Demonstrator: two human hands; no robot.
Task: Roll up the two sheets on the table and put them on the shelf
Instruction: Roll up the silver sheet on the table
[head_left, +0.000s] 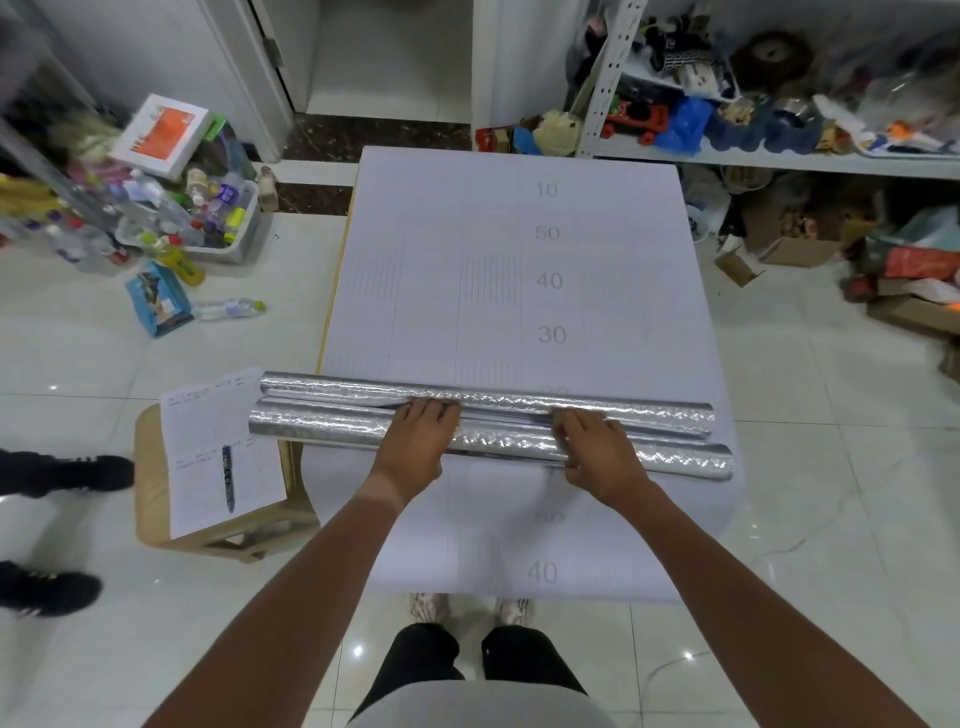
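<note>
Both our grips lie on the two silver rolls at the near middle of the surface. Our left hand (415, 447) rests palm down on the near roll (322, 428), its fingers curled over into the seam between that roll and the far roll (337, 388). Our right hand (592, 449) lies the same way further right, fingers bent over the near roll toward the seam; whether the fingertips pinch a loose edge there we cannot tell, since the rolls hide them. The rolls lie side by side, touching along their length, running left to right, with their left ends jutting past the surface edge.

Under them the surface (519, 234) is covered by a pale sheet printed with faint lines and grey numbers 10, 50, 40, 30 going from far to near, and another 40 at the near edge. Just left of it stands a wooden stool (156, 519) carrying a printed paper (208, 415) with a dark pen (227, 478) on it. At far right, a white shelf (779, 158) is crowded with toys and odds and ends, with cardboard boxes (795, 249) on the tiled floor below. At far left a bin of plastic bottles (218, 218) sits on the floor.
</note>
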